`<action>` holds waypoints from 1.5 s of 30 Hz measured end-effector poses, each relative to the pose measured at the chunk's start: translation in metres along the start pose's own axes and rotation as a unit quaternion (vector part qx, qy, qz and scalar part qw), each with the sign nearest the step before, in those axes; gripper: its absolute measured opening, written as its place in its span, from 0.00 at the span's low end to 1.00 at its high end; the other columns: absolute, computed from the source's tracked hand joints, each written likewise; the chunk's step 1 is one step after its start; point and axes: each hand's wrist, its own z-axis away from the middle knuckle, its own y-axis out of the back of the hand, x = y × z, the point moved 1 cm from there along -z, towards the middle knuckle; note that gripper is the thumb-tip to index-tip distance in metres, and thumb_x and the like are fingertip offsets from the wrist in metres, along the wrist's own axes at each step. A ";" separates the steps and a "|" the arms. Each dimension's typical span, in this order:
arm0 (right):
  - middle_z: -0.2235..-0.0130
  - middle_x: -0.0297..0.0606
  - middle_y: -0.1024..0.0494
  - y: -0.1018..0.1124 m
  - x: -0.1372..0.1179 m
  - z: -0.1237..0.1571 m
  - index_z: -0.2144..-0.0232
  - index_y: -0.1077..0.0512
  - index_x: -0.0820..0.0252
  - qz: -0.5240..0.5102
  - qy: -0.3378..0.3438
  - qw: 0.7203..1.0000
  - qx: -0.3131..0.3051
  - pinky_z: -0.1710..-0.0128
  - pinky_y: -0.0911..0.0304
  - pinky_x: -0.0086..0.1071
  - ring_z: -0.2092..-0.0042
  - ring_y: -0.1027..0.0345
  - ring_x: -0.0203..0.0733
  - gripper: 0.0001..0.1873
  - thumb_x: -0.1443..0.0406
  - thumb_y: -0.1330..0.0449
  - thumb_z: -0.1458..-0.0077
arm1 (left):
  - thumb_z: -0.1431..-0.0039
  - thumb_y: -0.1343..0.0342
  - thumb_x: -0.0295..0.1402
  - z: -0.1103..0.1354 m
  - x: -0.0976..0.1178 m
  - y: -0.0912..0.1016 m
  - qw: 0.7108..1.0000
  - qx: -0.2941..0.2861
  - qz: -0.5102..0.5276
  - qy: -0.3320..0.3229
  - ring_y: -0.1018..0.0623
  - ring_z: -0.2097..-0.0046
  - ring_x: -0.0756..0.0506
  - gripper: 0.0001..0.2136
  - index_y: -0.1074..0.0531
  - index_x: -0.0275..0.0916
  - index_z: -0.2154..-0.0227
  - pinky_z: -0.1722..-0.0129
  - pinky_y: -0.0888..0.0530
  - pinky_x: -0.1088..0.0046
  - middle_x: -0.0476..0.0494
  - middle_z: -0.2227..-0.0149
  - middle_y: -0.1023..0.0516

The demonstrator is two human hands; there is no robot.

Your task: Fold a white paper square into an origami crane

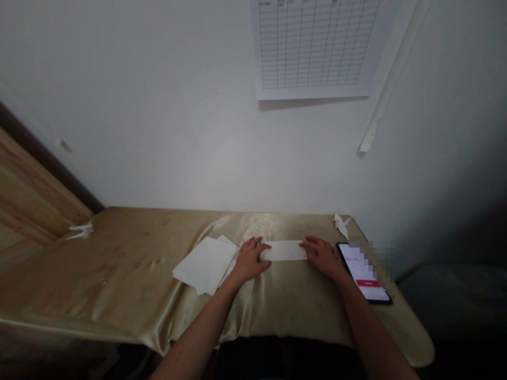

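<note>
A narrow folded strip of white paper (284,250) lies flat on the gold satin cloth (130,274) that covers the table. My left hand (250,259) rests on the strip's left end with its fingers stretched flat. My right hand (322,255) lies on the right end, fingers also extended and pressing down. Neither hand lifts the paper.
A loose stack of white sheets (206,264) lies left of my left hand. A phone (364,272) with a lit screen sits by my right wrist. Folded paper cranes stand at the far right (341,224) and far left (81,230). A gridded chart (315,45) hangs on the wall.
</note>
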 end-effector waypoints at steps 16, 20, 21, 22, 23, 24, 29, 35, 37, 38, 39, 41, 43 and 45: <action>0.35 0.30 0.35 0.000 -0.010 0.006 0.46 0.28 0.40 -0.016 0.025 0.999 -0.011 0.36 0.57 0.53 0.33 0.53 0.52 0.28 0.61 0.38 0.51 | 0.43 0.37 0.42 -0.001 -0.004 0.001 1.000 -0.013 0.017 -0.017 0.40 0.32 0.35 0.21 0.26 0.53 0.46 0.33 0.44 0.52 0.53 0.36 0.31; 0.35 0.30 0.36 -0.001 -0.011 0.006 0.46 0.27 0.40 -0.023 0.039 0.999 -0.006 0.35 0.57 0.50 0.33 0.52 0.51 0.28 0.61 0.36 0.52 | 0.40 0.40 0.42 -0.002 -0.004 0.001 0.999 -0.008 0.017 -0.030 0.38 0.33 0.38 0.17 0.25 0.52 0.48 0.32 0.45 0.54 0.53 0.37 0.30; 0.35 0.30 0.35 -0.001 -0.011 0.006 0.46 0.27 0.41 -0.022 0.044 0.999 -0.005 0.35 0.56 0.50 0.33 0.52 0.51 0.28 0.61 0.36 0.52 | 0.38 0.41 0.42 -0.002 -0.005 0.002 0.999 -0.007 0.020 -0.033 0.37 0.34 0.39 0.16 0.25 0.52 0.48 0.32 0.46 0.54 0.53 0.37 0.30; 0.35 0.30 0.35 -0.001 -0.012 0.005 0.47 0.27 0.41 -0.021 0.048 0.999 -0.005 0.35 0.56 0.49 0.33 0.52 0.51 0.28 0.61 0.35 0.52 | 0.38 0.42 0.42 -0.003 -0.005 0.002 0.999 -0.008 0.023 -0.035 0.36 0.34 0.40 0.15 0.25 0.53 0.49 0.31 0.46 0.55 0.52 0.37 0.29; 0.35 0.30 0.35 -0.002 -0.013 0.005 0.47 0.26 0.41 -0.021 0.051 0.998 -0.005 0.35 0.56 0.49 0.33 0.51 0.51 0.27 0.61 0.35 0.52 | 0.37 0.43 0.42 -0.003 -0.005 0.003 0.999 -0.010 0.024 -0.037 0.35 0.34 0.41 0.14 0.24 0.53 0.49 0.31 0.46 0.55 0.52 0.37 0.29; 0.35 0.30 0.35 -0.002 -0.013 0.005 0.48 0.26 0.40 -0.022 0.054 0.998 -0.005 0.35 0.56 0.50 0.33 0.51 0.52 0.26 0.61 0.34 0.52 | 0.37 0.43 0.41 -0.003 -0.005 0.003 0.999 -0.012 0.025 -0.038 0.35 0.35 0.42 0.14 0.24 0.52 0.49 0.31 0.46 0.55 0.52 0.37 0.29; 0.37 0.29 0.32 -0.002 -0.013 0.005 0.55 0.21 0.41 -0.041 0.069 0.997 0.004 0.35 0.54 0.50 0.34 0.48 0.51 0.17 0.60 0.35 0.48 | 0.38 0.42 0.41 -0.003 -0.005 0.004 0.998 -0.010 0.027 -0.047 0.35 0.34 0.42 0.15 0.24 0.52 0.49 0.31 0.46 0.56 0.51 0.37 0.30; 0.41 0.30 0.28 -0.002 -0.009 0.006 0.59 0.20 0.43 -0.070 0.090 0.993 0.018 0.35 0.52 0.47 0.36 0.43 0.48 0.10 0.61 0.37 0.45 | 0.41 0.38 0.38 -0.002 -0.005 0.006 0.999 -0.028 0.020 -0.042 0.39 0.33 0.38 0.17 0.25 0.51 0.48 0.32 0.45 0.53 0.51 0.35 0.32; 0.42 0.30 0.27 -0.001 -0.009 0.005 0.60 0.20 0.44 -0.078 0.095 0.992 0.021 0.36 0.51 0.45 0.37 0.42 0.46 0.09 0.60 0.38 0.44 | 0.41 0.38 0.38 -0.001 -0.005 0.007 0.999 -0.034 0.017 -0.037 0.40 0.32 0.37 0.18 0.25 0.52 0.48 0.32 0.45 0.53 0.51 0.35 0.32; 0.43 0.30 0.26 -0.002 -0.009 0.005 0.61 0.20 0.44 -0.081 0.097 0.992 0.023 0.36 0.50 0.44 0.38 0.41 0.46 0.09 0.60 0.39 0.43 | 0.42 0.38 0.37 -0.001 -0.005 0.007 0.999 -0.035 0.016 -0.036 0.41 0.32 0.36 0.18 0.25 0.51 0.48 0.32 0.45 0.53 0.51 0.35 0.32; 0.44 0.31 0.26 -0.002 -0.009 0.005 0.61 0.20 0.45 -0.084 0.099 0.991 0.024 0.36 0.50 0.44 0.38 0.41 0.45 0.09 0.60 0.40 0.42 | 0.43 0.37 0.36 -0.001 -0.004 0.007 0.999 -0.035 0.016 -0.037 0.41 0.32 0.36 0.18 0.24 0.51 0.49 0.32 0.45 0.53 0.51 0.35 0.32; 0.45 0.32 0.25 -0.003 -0.009 0.004 0.61 0.20 0.46 -0.085 0.104 0.991 0.025 0.37 0.50 0.44 0.39 0.40 0.45 0.10 0.60 0.41 0.41 | 0.45 0.36 0.36 0.000 -0.003 0.007 0.999 -0.028 0.017 -0.039 0.40 0.32 0.37 0.18 0.24 0.50 0.50 0.32 0.45 0.54 0.51 0.36 0.31; 0.46 0.33 0.25 -0.006 -0.009 0.003 0.62 0.19 0.47 -0.081 0.112 0.990 0.023 0.37 0.49 0.42 0.40 0.39 0.45 0.10 0.61 0.41 0.40 | 0.44 0.37 0.37 0.001 0.001 0.006 0.999 -0.015 0.016 -0.033 0.38 0.33 0.38 0.15 0.23 0.48 0.53 0.32 0.45 0.53 0.50 0.36 0.31; 0.47 0.34 0.25 -0.009 -0.010 0.003 0.62 0.20 0.47 -0.074 0.124 0.989 0.020 0.38 0.49 0.41 0.42 0.39 0.45 0.10 0.62 0.42 0.40 | 0.42 0.39 0.39 0.002 0.005 0.004 1.000 -0.001 0.011 -0.015 0.38 0.33 0.36 0.13 0.23 0.47 0.55 0.33 0.44 0.51 0.49 0.37 0.30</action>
